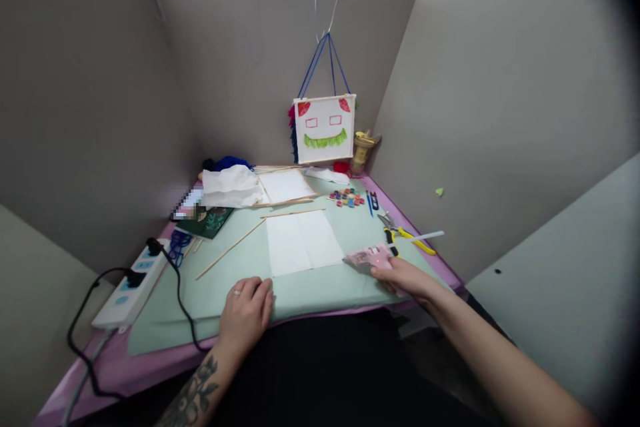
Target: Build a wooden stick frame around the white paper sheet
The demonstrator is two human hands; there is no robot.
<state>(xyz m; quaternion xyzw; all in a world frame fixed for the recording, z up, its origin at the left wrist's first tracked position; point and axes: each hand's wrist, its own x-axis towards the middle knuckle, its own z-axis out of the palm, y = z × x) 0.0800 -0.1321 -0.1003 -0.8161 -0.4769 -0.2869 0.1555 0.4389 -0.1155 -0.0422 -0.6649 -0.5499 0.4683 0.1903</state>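
My right hand [395, 275] is wrapped round the handle of a pink hot glue gun [367, 256], with a glue stick [425, 237] poking out of its back and a small red light on its side. The nozzle points left, close to the right edge of a creased white sheet [304, 240]. Along the sheet's top edge lies a thin wooden stick [293, 213]; another wooden stick [230, 249] slants away to the left. My left hand [247, 310] rests at the table's front edge, below the sheet's lower left corner, its fingers curled together with nothing visible in them.
Yellow-handled pliers [423, 245] lie right of the glue gun, near paint pots [347, 197]. A framed white sheet [285, 185] and crumpled paper [230, 185] lie behind. A power strip [133, 287] with black cables stands left. A face-patterned hanging [326, 130] hangs on the back partition.
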